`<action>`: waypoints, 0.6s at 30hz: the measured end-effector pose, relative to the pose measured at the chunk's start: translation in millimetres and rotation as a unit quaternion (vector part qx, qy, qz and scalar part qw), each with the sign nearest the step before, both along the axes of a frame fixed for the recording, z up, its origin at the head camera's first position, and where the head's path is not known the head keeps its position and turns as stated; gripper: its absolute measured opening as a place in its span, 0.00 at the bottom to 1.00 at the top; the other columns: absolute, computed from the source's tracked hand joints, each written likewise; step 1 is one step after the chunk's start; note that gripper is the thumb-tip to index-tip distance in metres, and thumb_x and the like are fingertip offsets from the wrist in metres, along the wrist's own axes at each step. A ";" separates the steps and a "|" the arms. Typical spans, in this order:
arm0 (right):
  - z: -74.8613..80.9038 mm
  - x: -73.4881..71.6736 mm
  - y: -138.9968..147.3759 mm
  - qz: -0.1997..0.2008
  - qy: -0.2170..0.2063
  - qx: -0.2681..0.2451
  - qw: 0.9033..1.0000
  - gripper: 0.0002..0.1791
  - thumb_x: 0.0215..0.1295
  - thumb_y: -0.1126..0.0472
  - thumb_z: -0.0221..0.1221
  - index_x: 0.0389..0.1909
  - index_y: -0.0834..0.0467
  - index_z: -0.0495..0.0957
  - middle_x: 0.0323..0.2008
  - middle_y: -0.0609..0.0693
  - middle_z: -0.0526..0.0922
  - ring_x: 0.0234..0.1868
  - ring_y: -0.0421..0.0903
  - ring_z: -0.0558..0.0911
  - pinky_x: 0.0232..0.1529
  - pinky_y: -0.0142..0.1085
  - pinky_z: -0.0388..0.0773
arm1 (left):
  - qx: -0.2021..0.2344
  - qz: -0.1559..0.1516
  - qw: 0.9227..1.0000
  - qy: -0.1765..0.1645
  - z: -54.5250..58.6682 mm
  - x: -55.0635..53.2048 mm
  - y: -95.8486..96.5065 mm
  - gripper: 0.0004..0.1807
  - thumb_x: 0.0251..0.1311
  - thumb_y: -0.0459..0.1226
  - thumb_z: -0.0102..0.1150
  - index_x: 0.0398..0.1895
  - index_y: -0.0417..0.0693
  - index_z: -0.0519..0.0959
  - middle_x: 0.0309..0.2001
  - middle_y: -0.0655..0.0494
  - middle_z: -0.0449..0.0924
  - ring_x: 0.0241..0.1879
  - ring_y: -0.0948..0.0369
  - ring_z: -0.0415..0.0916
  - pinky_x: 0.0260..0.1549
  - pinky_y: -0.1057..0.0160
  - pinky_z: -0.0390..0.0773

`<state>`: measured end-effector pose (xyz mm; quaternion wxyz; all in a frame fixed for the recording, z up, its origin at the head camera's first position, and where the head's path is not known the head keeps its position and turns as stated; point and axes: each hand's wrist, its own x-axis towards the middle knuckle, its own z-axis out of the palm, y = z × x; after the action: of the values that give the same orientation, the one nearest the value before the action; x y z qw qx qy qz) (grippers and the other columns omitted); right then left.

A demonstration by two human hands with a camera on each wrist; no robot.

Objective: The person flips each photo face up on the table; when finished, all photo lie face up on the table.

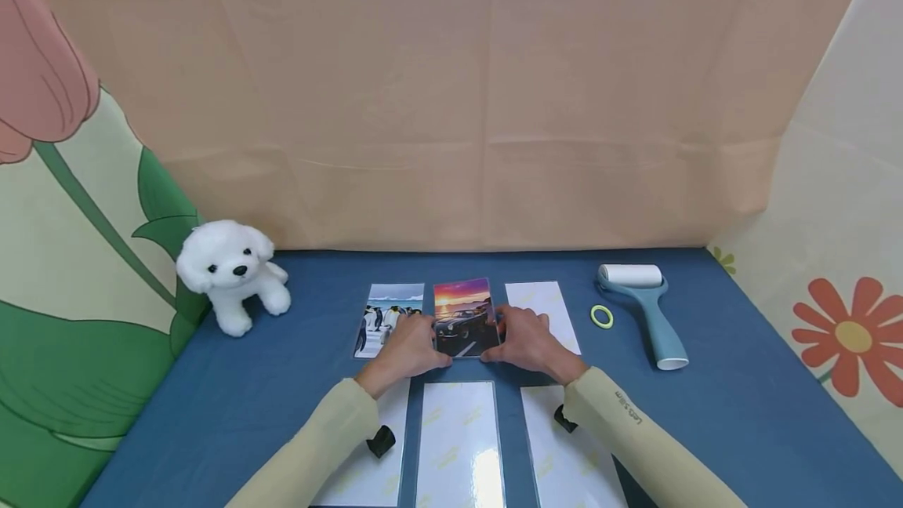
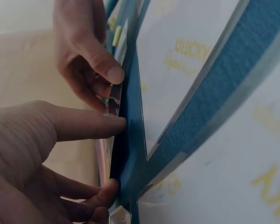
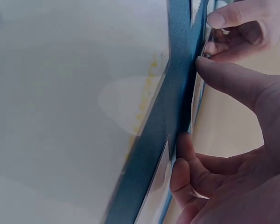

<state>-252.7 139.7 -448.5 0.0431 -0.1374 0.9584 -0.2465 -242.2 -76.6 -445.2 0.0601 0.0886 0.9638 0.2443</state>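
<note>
Left hand and right hand grip opposite edges of a car picture, set between a penguin picture and a white card on a blue-covered table, apparently to align it.

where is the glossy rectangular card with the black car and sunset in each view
Head: the glossy rectangular black-car sunset card is just below centre.
Left wrist: a thin strip left of centre, nearly edge-on, partly covered.
Right wrist: a thin pale strip right of centre, also nearly edge-on.
Shared landmark: the person's bare right hand, right of the card in head, upper left in left wrist, lower right in right wrist.
</note>
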 end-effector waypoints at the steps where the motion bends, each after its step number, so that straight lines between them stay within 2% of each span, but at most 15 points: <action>1: -0.3 -0.1 -0.4 0.000 0.001 0.004 1.000 0.40 0.44 0.48 0.80 0.57 0.61 0.77 0.31 0.44 0.81 0.37 0.45 0.78 0.44 0.50 0.63 | -0.002 -0.003 1.000 0.001 -0.2 -0.3 -0.1 0.34 0.41 0.45 0.84 0.50 0.35 0.81 0.35 0.52 0.79 0.41 0.53 0.69 0.44 0.51 0.74; 5: 0.0 0.0 -1.8 -0.002 0.003 0.014 1.000 0.40 0.45 0.48 0.80 0.57 0.62 0.78 0.31 0.45 0.82 0.37 0.46 0.79 0.45 0.51 0.63 | -0.006 -0.015 1.000 0.002 -0.9 -1.7 -0.7 0.30 0.42 0.45 0.83 0.46 0.38 0.82 0.34 0.53 0.78 0.40 0.53 0.68 0.44 0.51 0.73; 11: 1.2 -1.2 -3.3 -0.001 0.016 0.038 0.999 0.35 0.44 0.45 0.80 0.50 0.59 0.81 0.28 0.43 0.78 0.33 0.45 0.77 0.42 0.49 0.63 | -0.013 -0.029 0.999 0.004 1.7 -3.0 -1.5 0.27 0.44 0.43 0.82 0.44 0.38 0.83 0.36 0.52 0.79 0.43 0.52 0.69 0.50 0.48 0.72; 15: 2.2 -0.3 -4.6 0.005 0.029 0.048 0.998 0.31 0.45 0.44 0.79 0.45 0.58 0.82 0.25 0.43 0.76 0.31 0.45 0.75 0.41 0.48 0.62 | -0.019 -0.026 0.999 0.000 4.2 -3.6 -0.9 0.27 0.45 0.42 0.82 0.46 0.37 0.83 0.39 0.50 0.80 0.46 0.51 0.69 0.52 0.47 0.73; 18: 2.6 1.4 -5.8 0.010 0.031 0.052 0.998 0.30 0.46 0.44 0.79 0.44 0.58 0.82 0.25 0.43 0.75 0.31 0.45 0.75 0.40 0.48 0.62 | -0.031 -0.022 0.999 -0.002 4.8 -4.3 0.0 0.27 0.45 0.43 0.82 0.45 0.37 0.83 0.39 0.50 0.79 0.46 0.50 0.69 0.51 0.48 0.74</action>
<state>-251.4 133.9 -446.0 0.0227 -0.1521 0.9693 -0.1918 -246.5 -76.6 -440.4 0.0699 0.1069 0.9687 0.2128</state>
